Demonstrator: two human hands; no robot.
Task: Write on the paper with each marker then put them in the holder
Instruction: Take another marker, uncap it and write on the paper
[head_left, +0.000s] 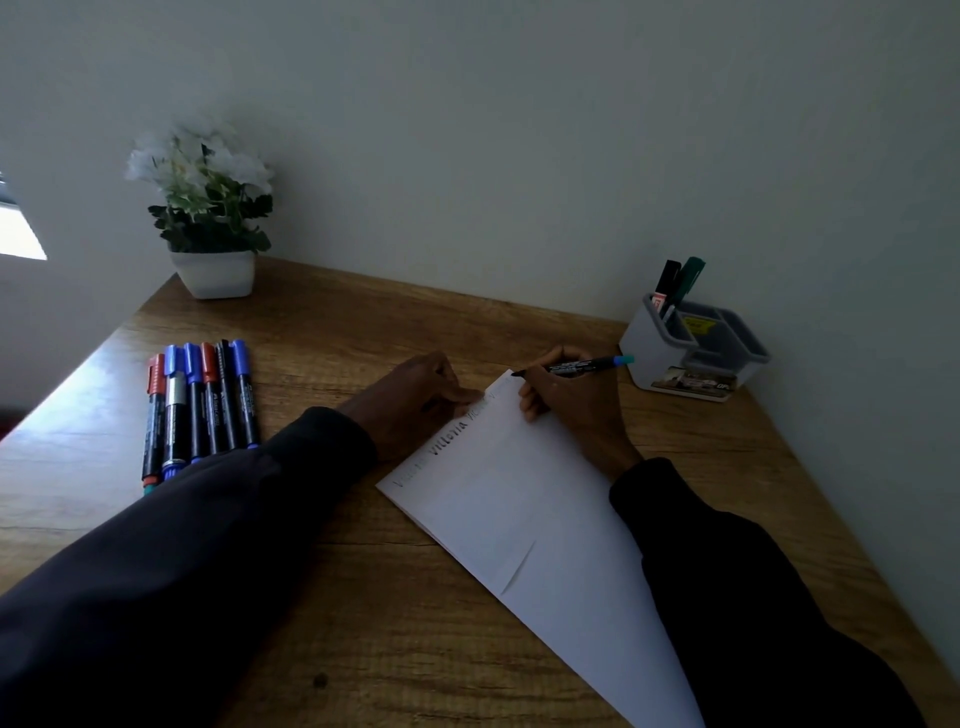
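The right hand (571, 410) has its grip closed around a black marker (571, 368), light-blue end pointing toward the holder (691, 353), tip down at the far corner of the paper (519, 509). The left hand (415, 400) lies with fingers straight on the sheet's edge, its grip open, right beside a line of handwriting (too faint to read fully). The paper sits angled on the tabletop (337, 597). Two markers (675, 286) stand in the holder's back compartment. A row of capped markers (202, 405) lies to the left, near a potted plant (213, 273).
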